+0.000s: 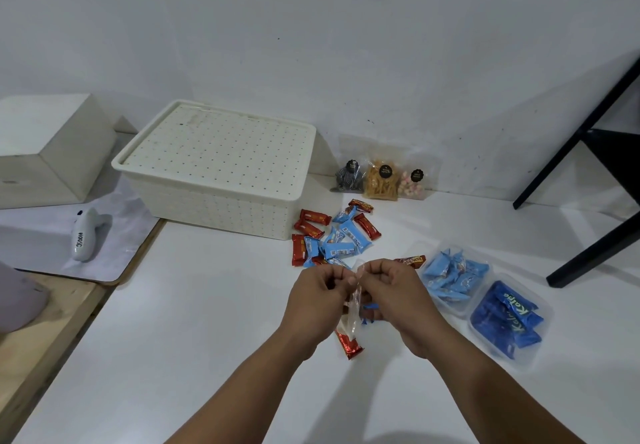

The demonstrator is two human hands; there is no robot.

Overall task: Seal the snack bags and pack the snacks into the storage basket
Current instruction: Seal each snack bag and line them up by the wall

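Clear plastic bag (354, 308) pinched at its top by left hand (320, 300) and right hand (391, 296) above the white desk (194, 322).

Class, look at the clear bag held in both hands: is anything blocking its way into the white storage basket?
Yes. The lid sits closed on the basket, so the clear bag pinched by the left hand and right hand cannot go in. The loose snack bars also lie between.

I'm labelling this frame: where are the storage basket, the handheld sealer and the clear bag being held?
Cream perforated plastic storage basket (221, 152): head view, lid centre.
White handheld sealer (87, 235): head view, body middle.
Clear plastic snack bag (354, 308): head view, mid-bag between hands.
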